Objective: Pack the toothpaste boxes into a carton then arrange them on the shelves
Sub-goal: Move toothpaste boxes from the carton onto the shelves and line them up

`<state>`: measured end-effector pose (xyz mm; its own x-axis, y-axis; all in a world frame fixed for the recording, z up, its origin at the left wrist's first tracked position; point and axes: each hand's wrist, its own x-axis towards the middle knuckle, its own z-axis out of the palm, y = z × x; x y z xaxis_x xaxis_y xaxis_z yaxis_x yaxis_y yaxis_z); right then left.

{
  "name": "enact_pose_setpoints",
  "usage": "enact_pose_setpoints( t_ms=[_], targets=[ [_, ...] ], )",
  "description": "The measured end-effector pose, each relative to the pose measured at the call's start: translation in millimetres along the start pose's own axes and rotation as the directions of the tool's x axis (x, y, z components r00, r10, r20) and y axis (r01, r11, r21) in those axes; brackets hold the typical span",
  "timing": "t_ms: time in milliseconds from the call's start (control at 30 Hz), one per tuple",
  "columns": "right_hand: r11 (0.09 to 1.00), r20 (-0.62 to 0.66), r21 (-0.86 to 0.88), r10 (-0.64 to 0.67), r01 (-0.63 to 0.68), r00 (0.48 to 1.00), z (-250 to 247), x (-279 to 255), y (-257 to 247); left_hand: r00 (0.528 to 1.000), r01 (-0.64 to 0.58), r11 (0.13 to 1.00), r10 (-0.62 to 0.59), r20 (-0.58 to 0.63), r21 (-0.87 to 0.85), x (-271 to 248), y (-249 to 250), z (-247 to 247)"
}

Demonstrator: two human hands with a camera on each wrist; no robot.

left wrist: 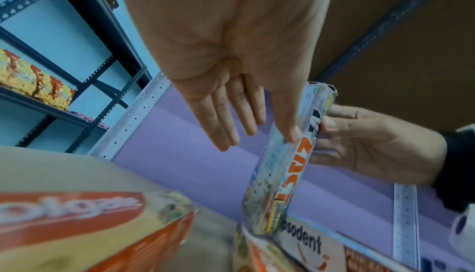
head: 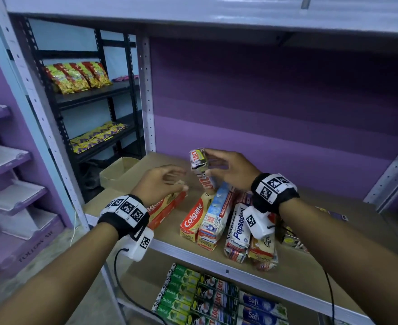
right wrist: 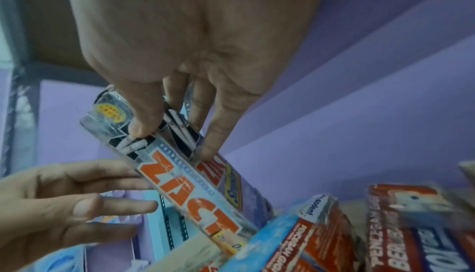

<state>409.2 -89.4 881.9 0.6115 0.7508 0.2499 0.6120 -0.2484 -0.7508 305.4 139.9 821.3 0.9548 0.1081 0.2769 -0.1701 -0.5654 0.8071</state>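
My right hand [head: 211, 161] pinches the upper end of a Zact toothpaste box [head: 198, 161], thumb on one face and fingers on the other [right wrist: 144, 128]. The box [right wrist: 185, 187] stands tilted, its lower end among a loose pile of toothpaste boxes on the brown shelf board [head: 322, 261]. The pile includes a Colgate box [head: 193, 219] and a Pepsodent box [head: 238, 228]. My left hand [head: 181, 179] is open just left of the Zact box [left wrist: 282, 164], fingers [left wrist: 226, 118] straight. Its thumb reaches the box's side; I cannot tell if it touches. Another Colgate box [head: 167, 207] lies under that hand.
An open brown carton [head: 120, 170] sits on the floor left of the shelf unit. The lower shelf holds neat rows of Darlie, Zact and Safi boxes [head: 216, 299]. A black rack with snack packets [head: 76, 77] stands behind a perforated upright [head: 146, 90]. Another shelf [head: 193, 10] hangs overhead.
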Motion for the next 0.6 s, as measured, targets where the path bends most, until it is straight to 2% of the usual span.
enact_pose_setpoints(
  t_ms=[233, 433, 600],
  targets=[
    [0.967, -0.157, 0.253, 0.037, 0.004, 0.987, -17, -14, -4, 0.994, -0.108, 0.955, 0.097, -0.055, -0.275, 24, 54, 8],
    [0.891, -0.162, 0.454, 0.076, 0.006, 0.984, -31, -30, -12, 0.984, -0.174, 0.936, 0.158, -0.075, -0.306, 37, 91, 16],
    [0.915, -0.18, 0.402, 0.057, 0.02, 0.982, -50, -47, -21, 0.976, -0.219, 0.925, 0.208, -0.071, -0.309, 41, 116, 19]
  ],
)
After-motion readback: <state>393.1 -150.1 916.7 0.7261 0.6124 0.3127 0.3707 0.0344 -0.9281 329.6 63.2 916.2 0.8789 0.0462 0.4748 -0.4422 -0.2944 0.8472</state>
